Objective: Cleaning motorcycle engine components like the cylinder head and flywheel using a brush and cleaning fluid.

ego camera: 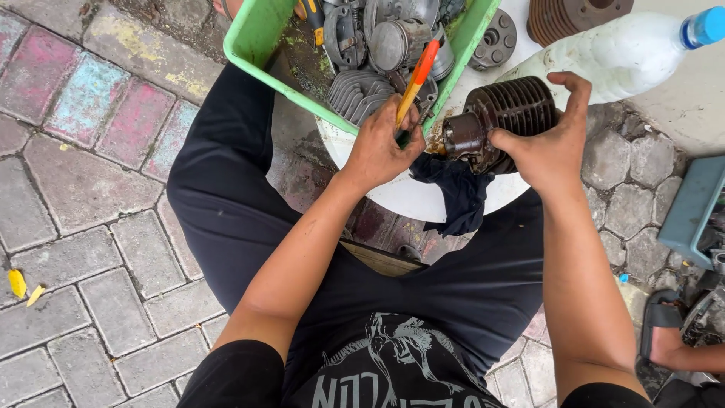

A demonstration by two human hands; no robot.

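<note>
Two bare hands work over a round white table (423, 200) set low between the knees of a person in black clothes seated above a brick-paved ground (91, 227). The left hand (377, 147) is closed around a tool with an orange and yellow handle (417, 79), its grip sticking up and away from the fist while the working end is hidden behind the fingers, aimed toward the end of a dark finned engine cylinder (502, 117). The right hand (547, 143) clamps that cylinder from the side and above, thumb hooked over the fins, holding it tilted just above the table's edge. The two hands sit close together with the rusty end of the cylinder between them. A dark blue rag (457, 189) lies under the cylinder and drapes over the table's near rim. Just behind the left hand stands a green plastic tray (260, 45) filled with grey metal engine parts (377, 53). A cloudy plastic bottle with a blue cap (627, 49) lies behind the right hand, and a brown finned disc (574, 15) sits beyond it. At the lower right edge, another person's foot in a sandal (668, 332) shows on the paving.
</note>
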